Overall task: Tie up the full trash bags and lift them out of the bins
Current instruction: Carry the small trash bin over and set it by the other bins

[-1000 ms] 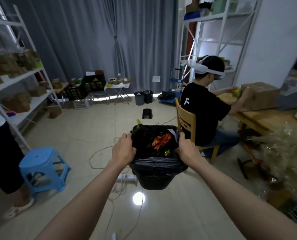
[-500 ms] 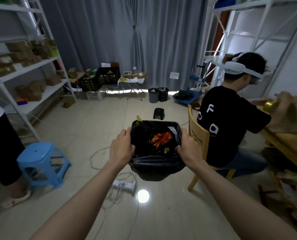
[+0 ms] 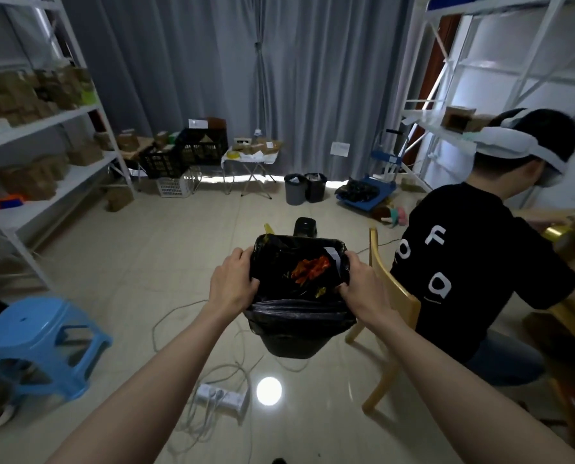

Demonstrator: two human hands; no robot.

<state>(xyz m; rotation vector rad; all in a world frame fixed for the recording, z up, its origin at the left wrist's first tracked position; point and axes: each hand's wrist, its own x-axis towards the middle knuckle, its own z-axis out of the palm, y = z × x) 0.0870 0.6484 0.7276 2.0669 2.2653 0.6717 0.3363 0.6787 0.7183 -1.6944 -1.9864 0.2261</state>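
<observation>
Two hands on one bin, both clamped on the rim: left hand [image 3: 234,284] curled over the left edge, right hand [image 3: 363,285] over the right edge, fingers pinching bag film + rim together. Bin [image 3: 288,343] sits off the floor, carried out in front at arm's length, black trash bag [image 3: 299,311] folded over its lip, mouth wide open, not tied. Orange scraps [image 3: 309,268] show inside w/ a white paper bit.

Change vs 1 s back: grip same, bin same height, but the carrier has walked fwd. Seated person [image 3: 473,262] and wooden chair [image 3: 390,296] now much closer on the right, blue stool [image 3: 41,343] slid nearer lower left. Means: a transport step, prob. no progress on tying yet; bag not lifted out either.

Trip risk underfoot: power strip [image 3: 222,398] + loose white cable just below the bin.

Counts, near to far:
- 1 held bin, 1 bag in it
- 1 power strip
- 1 blue stool
- 1 chair, 1 seated person w/ headset
- 1 small black stool [image 3: 304,226] beyond the bin
- 2 more bins [image 3: 304,188] by the curtain, side by side, both look lined; fill level can't tell
- 2 black crates [image 3: 185,152] back left
</observation>
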